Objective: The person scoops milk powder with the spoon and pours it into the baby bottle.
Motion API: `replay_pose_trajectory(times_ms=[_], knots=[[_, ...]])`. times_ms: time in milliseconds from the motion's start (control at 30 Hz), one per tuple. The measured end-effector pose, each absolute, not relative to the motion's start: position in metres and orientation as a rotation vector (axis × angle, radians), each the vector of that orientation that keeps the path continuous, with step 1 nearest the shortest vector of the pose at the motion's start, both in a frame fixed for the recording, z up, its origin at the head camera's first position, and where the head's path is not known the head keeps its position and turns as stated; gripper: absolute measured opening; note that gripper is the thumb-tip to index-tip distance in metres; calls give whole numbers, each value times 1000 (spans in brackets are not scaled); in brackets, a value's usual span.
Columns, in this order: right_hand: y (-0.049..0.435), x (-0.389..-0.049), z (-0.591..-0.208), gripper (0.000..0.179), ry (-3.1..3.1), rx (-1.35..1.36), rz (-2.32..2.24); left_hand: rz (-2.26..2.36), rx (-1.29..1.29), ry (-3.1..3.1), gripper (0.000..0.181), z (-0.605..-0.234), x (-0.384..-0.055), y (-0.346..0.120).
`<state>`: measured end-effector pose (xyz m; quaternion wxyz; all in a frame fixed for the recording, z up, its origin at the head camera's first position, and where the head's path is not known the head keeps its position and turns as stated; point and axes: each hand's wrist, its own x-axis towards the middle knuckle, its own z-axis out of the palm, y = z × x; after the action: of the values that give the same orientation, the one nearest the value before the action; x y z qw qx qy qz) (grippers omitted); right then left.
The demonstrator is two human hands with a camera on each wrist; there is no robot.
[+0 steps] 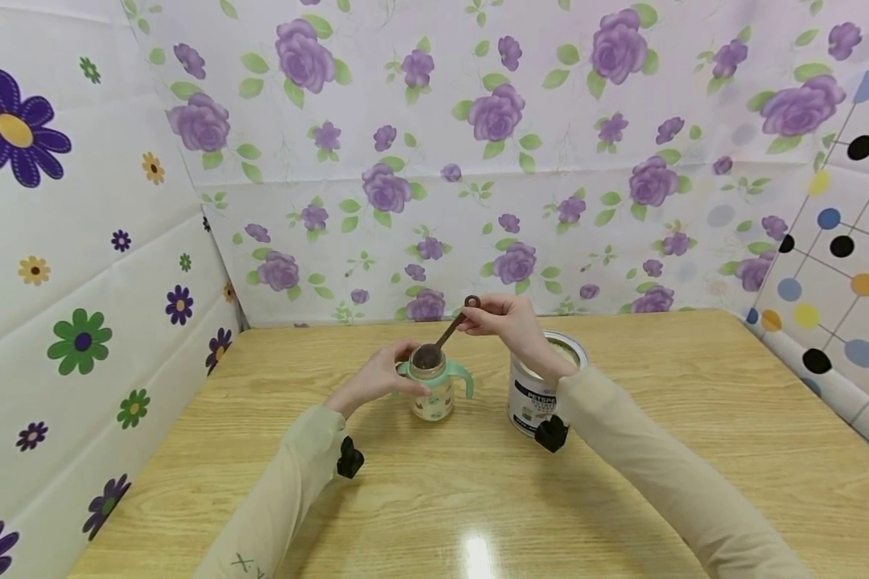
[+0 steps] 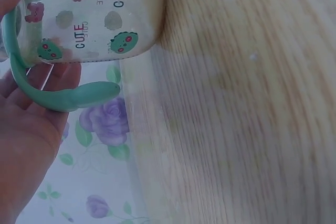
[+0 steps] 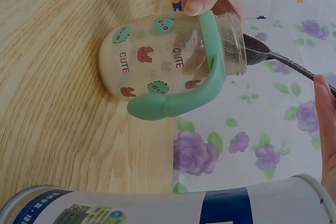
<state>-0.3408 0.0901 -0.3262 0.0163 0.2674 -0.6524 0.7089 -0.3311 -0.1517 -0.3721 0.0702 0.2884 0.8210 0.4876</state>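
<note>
A clear baby bottle point(image 1: 434, 404) printed with small animals and the word CUTE stands upright and uncapped on the table, with a mint-green two-handled collar point(image 3: 210, 45). My left hand point(image 1: 378, 378) holds it around the collar, thumb in front and fingers behind. My right hand point(image 1: 510, 323) pinches the upper handle of a dark brown spoon point(image 1: 450, 330). The spoon slants down to the left, its bowl point(image 3: 254, 49) at the bottle's open mouth. Inside the bottle, pale contents show near the bottom in the left wrist view; whether powder or liquid, I cannot tell.
A white and dark-blue can point(image 1: 523, 396) stands open right of the bottle, below my right wrist, with pale powder point(image 1: 566, 351) inside. The wooden table point(image 1: 420, 498) meets flowered cloth point(image 1: 449, 217) at the back. Patterned cloths also hang left and right.
</note>
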Motion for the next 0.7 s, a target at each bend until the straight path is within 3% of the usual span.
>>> replay_pose_trajectory(times_ms=[267, 467, 700], knots=[[91, -342, -327, 25, -1965, 747, 2245, 1468, 909, 2467, 63, -385, -341, -156], [97, -342, -326, 24, -1943, 622, 2299, 1461, 946, 2418, 63, -372, -332, -154], [103, -342, -318, 32, -1856, 608, 2360, 1414, 895, 2476, 75, -380, -338, -158]])
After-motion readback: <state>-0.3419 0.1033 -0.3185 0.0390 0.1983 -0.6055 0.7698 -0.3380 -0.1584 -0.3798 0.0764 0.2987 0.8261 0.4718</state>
